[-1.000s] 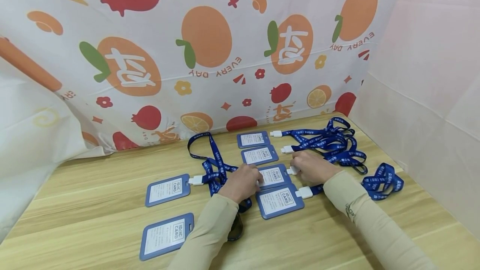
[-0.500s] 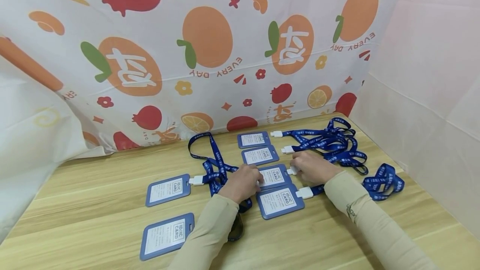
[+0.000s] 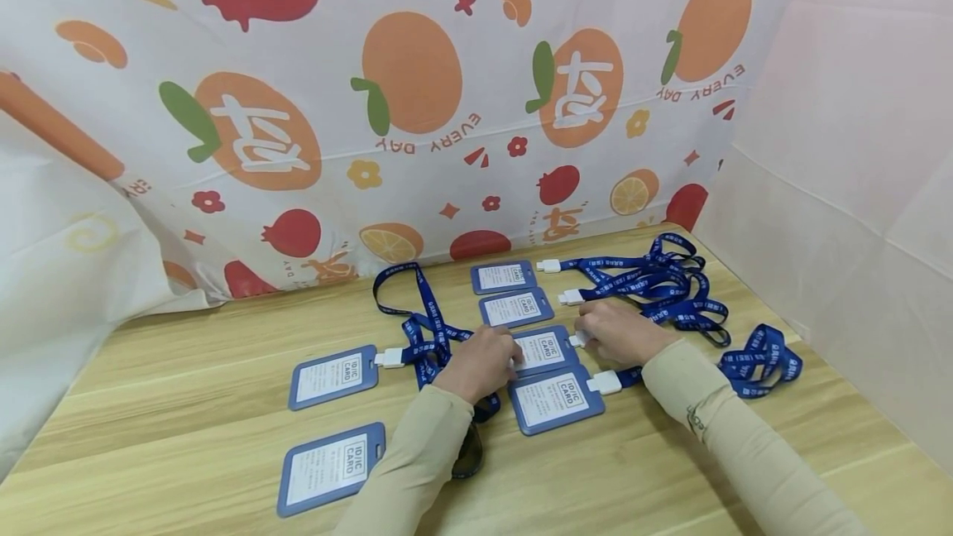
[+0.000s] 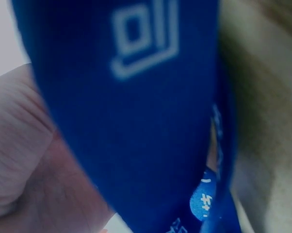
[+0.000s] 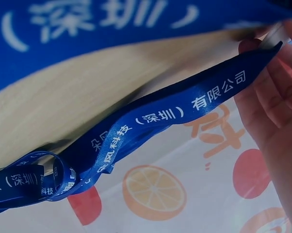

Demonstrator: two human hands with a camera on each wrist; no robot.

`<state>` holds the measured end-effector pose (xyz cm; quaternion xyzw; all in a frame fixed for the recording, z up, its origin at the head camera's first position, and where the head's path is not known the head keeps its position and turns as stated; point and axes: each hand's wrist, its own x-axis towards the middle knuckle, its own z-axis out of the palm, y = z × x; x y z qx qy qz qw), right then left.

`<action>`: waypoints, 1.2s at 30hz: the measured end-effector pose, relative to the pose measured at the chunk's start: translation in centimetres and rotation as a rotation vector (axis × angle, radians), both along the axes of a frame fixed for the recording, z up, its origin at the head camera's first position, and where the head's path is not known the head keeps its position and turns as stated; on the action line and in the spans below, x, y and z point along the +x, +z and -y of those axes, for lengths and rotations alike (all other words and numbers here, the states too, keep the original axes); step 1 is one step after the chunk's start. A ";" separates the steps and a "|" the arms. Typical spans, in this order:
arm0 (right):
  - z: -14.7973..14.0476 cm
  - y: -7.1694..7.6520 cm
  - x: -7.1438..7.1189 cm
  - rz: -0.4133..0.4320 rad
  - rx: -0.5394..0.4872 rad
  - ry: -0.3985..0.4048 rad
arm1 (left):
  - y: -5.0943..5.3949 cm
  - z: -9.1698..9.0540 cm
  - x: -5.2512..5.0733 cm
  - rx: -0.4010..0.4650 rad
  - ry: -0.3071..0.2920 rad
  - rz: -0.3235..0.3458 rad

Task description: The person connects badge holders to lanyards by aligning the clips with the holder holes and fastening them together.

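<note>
Card holder: lying flat on the table, just beside another holder
Left hand: fingers are gripping its left edge, likely stopping it sliding
Right hand: fingers are pinching the white clip at its right end, likely steadying it, but they're hiding whether it's hooked

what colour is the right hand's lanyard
The lanyard is blue with white lettering, clearest in the right wrist view.

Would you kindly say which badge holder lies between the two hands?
The right column's third badge holder from the back; it alone has an edge covered by the left hand.
</note>
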<state>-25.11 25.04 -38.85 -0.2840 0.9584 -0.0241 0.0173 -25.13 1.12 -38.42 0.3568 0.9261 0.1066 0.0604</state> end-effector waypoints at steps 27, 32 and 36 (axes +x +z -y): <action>0.2 0.0 -0.1 -0.075 0.035 0.065 | -0.1 0.0 0.0 -0.007 -0.001 -0.013; 0.2 0.1 0.0 -0.083 0.036 0.068 | -0.1 -0.1 0.0 -0.005 0.000 -0.013; 0.3 0.1 0.0 -0.084 0.040 0.065 | -0.1 0.0 0.1 0.000 0.005 -0.010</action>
